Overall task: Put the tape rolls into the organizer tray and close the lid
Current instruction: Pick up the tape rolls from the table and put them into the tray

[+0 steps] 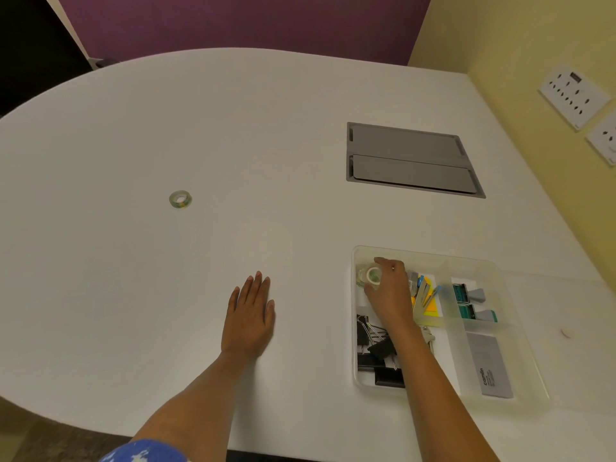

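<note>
Surface: white rounded table [200, 128] lying smooth and matte
Tray: clear plastic organizer tray [433, 258] sitting at right
Right hand [390, 295]: fingers pinching a tape roll [373, 274] in the far-left compartment
Left hand [250, 315]: lying flat, fingers spreading
Second roll [180, 199]: lying well apart, far left

A white counter [233, 135] with a rounded far edge fills the room's middle, a grey hatch [410, 160] of two flat flaps set flush into it. Beyond the hatch stands a purple wall [240, 25]; to its right a yellow wall [520, 45] carries white socket plates [575, 96]. Left of the purple wall lies darkness.
</note>
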The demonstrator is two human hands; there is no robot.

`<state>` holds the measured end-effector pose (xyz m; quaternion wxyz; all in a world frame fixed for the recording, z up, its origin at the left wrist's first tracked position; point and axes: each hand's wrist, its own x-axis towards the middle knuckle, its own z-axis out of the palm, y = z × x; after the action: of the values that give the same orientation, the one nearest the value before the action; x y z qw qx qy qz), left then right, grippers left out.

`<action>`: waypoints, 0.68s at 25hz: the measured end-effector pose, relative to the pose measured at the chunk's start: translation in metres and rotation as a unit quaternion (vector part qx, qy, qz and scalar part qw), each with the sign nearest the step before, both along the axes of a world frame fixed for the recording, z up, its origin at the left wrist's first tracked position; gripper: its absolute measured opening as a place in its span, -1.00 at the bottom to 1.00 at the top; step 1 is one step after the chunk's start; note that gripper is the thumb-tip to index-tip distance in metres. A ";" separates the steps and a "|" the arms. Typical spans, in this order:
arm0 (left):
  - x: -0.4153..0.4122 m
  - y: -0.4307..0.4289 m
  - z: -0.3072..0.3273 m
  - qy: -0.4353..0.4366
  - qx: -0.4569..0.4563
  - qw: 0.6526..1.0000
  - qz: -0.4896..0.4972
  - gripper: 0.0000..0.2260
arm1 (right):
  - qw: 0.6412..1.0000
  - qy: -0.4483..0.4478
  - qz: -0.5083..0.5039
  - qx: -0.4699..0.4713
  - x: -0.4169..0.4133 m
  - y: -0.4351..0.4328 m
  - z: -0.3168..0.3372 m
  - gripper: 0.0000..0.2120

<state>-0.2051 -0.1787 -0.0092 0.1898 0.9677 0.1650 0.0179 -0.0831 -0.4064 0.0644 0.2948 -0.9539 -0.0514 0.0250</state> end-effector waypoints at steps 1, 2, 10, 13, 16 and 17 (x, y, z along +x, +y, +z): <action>0.000 0.000 0.000 -0.001 -0.001 1.000 0.000 -0.53 | 1.000 0.004 0.012 -0.004 0.001 0.002 -0.002 -0.46; 0.000 0.000 0.001 0.000 -0.001 1.000 0.000 -0.53 | 1.000 0.005 0.021 -0.006 0.001 0.003 -0.003 -0.46; 0.001 0.000 0.003 0.003 0.000 1.000 0.000 -0.53 | 0.999 -0.001 0.042 0.002 0.009 0.007 -0.010 -0.52; 0.000 0.000 0.003 0.005 0.000 1.000 0.000 -0.53 | 0.999 -0.006 0.031 0.015 0.008 0.007 -0.012 -0.53; 0.001 0.000 0.003 0.002 -0.002 1.000 0.001 -0.53 | 0.999 -0.007 0.016 0.027 0.006 0.009 -0.013 -0.56; 0.001 0.000 0.003 0.001 -0.002 1.000 0.001 -0.53 | 0.999 -0.007 0.016 0.029 0.007 0.010 -0.013 -0.56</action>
<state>-0.2044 -0.1789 -0.0063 0.1914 0.9672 0.1660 0.0164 -0.0764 -0.3964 0.0518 0.3212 -0.9442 -0.0692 0.0212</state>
